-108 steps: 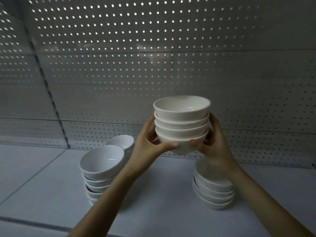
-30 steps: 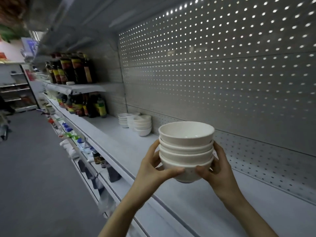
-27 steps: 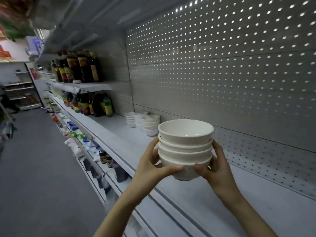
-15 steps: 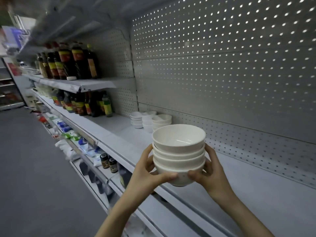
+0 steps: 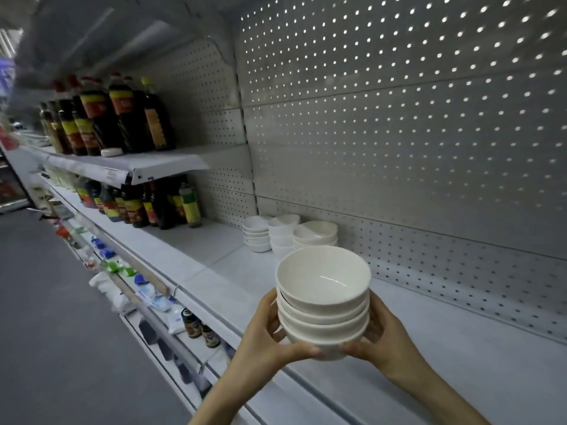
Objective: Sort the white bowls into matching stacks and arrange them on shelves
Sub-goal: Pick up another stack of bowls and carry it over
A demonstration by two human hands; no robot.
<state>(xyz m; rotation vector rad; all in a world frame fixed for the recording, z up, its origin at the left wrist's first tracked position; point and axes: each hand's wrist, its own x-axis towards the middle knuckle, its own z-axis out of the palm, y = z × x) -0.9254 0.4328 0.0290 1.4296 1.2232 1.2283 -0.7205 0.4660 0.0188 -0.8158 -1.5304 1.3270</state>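
A stack of several white bowls (image 5: 323, 305) is held in the air over the front part of the white shelf (image 5: 460, 357). My left hand (image 5: 265, 335) grips its left side, thumb under the bottom bowl. My right hand (image 5: 383, 338) grips its right side in the same way. Further back on the shelf stand three stacks of white bowls: a small-bowl stack (image 5: 257, 234) at the left, a middle stack (image 5: 281, 237), and a wider stack (image 5: 316, 234) at the right, partly hidden by the held bowls.
A perforated metal back wall (image 5: 399, 148) runs behind the shelf. Dark sauce bottles (image 5: 122, 118) fill an upper shelf at the left, and more bottles (image 5: 159, 204) stand below them. Packaged goods (image 5: 147, 296) lie on lower shelves. The aisle floor (image 5: 46, 332) is grey.
The held stack has sunk lower and moved along the shelf toward the three standing stacks, which now look nearer. Both hands keep the same grip.
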